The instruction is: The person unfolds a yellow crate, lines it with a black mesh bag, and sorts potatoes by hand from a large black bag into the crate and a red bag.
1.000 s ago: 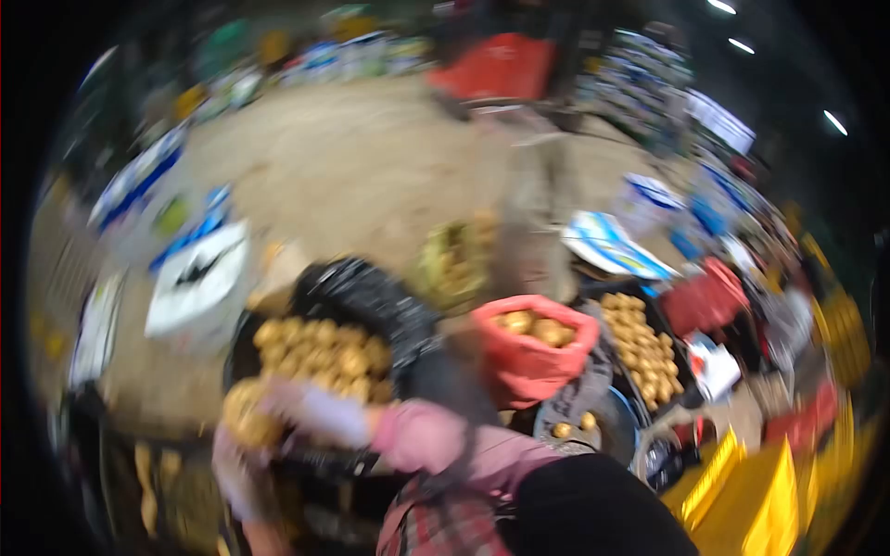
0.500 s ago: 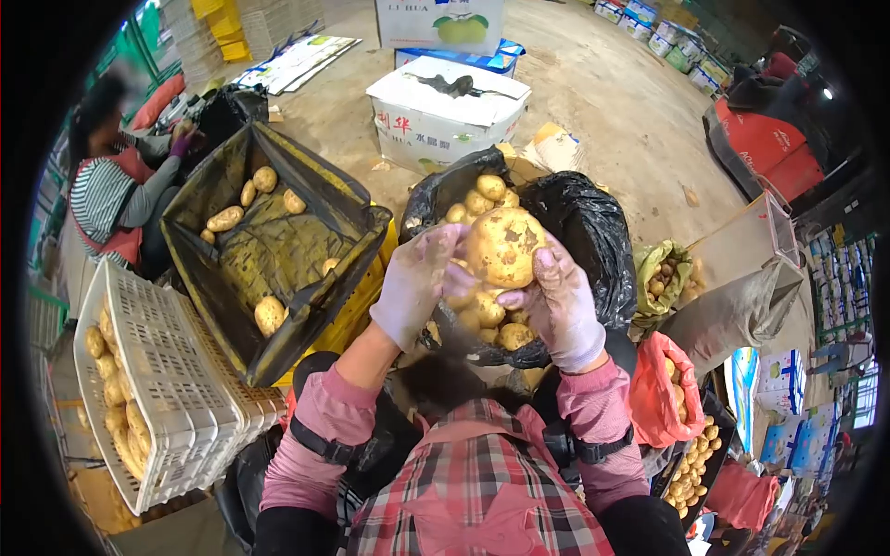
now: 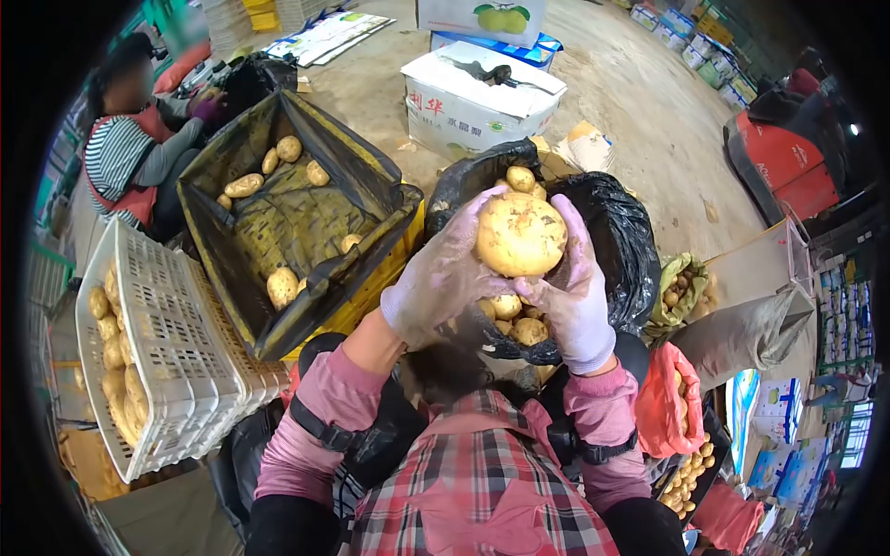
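Observation:
A large round potato [image 3: 521, 235] with brown patches is held up between my two gloved hands. My left hand [image 3: 450, 269] grips its left side, and my right hand [image 3: 579, 287] closes round its right side. Both gloves are pale purple and dirty. Below the potato, a box lined with black plastic [image 3: 635, 250] holds several smaller potatoes [image 3: 530, 331], partly hidden by my hands. To the left, a dark-lined yellow crate [image 3: 389, 287] has several potatoes [image 3: 244, 185] scattered on its bottom.
A white plastic crate [image 3: 190, 361] with potatoes stands at the left. Another person [image 3: 134, 153] sits at the upper left. Ahead is a white carton [image 3: 477, 102]. To the right are a red bag [image 3: 663, 408], a green sack [image 3: 681, 287] and a red vehicle [image 3: 788, 157].
Both hands have raised the potato slightly and turned it, so a cleaner side faces me. My left hand wraps it more fully. The view has shifted a little left.

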Available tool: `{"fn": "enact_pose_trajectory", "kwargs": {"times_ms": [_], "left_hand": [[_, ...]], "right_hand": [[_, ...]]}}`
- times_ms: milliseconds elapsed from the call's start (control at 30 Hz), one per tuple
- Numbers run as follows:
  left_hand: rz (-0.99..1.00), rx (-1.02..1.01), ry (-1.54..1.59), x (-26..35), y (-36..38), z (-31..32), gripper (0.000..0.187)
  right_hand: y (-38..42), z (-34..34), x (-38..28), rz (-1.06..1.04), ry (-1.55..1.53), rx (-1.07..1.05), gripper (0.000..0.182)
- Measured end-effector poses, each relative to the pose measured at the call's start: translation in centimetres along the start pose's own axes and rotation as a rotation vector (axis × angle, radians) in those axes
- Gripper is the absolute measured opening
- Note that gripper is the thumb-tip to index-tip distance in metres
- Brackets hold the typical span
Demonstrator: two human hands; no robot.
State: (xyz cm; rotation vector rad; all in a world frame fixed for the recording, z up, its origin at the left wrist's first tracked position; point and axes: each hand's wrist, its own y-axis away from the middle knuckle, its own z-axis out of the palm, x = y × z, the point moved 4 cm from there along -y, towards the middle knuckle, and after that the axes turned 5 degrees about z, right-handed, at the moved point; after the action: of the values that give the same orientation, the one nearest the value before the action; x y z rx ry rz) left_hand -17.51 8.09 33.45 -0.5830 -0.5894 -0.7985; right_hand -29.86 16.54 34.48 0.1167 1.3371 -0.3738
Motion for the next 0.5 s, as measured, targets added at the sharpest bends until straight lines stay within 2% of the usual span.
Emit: {"fn": "enact_pose_trajectory", "kwargs": {"times_ms": [67,200,300,333,400,467,500], "left_hand": [[-0.013,-0.002,-0.008,0.1,0.1,-0.2,0.06],[-0.029,0.043,-0.031,0.1,0.0,-0.2,0.058],[0.064,0.027,-0.309,-0.6,-0.5,-1.9,0.057],[0.067,0.099,-0.207,-1.0,-0.1,-2.1,0.056],[0.106,0.072,-0.422,-1.2,-0.5,-3.8,0.053],[0.127,0.17,-0.506,-1.5,-0.4,-5.0,0.048],[0.134,0.219,-0.547,-1.2,-0.4,-5.2,0.046]], "right_hand": [[0.1,-0.2,0.1,0.018,-0.029,-0.004,0.097],[0.1,-0.1,0.2,-0.065,0.1,-0.022,0.095],[-0.1,0.3,0.5,-0.047,0.134,-0.036,0.093],[-0.2,0.7,0.6,-0.033,0.099,0.015,0.092],[-0.3,1.3,0.9,-0.061,0.13,-0.002,0.091],[-0.3,1.9,1.4,-0.1,0.163,-0.012,0.092],[-0.3,2.3,1.6,-0.089,0.081,0.004,0.096]]}}
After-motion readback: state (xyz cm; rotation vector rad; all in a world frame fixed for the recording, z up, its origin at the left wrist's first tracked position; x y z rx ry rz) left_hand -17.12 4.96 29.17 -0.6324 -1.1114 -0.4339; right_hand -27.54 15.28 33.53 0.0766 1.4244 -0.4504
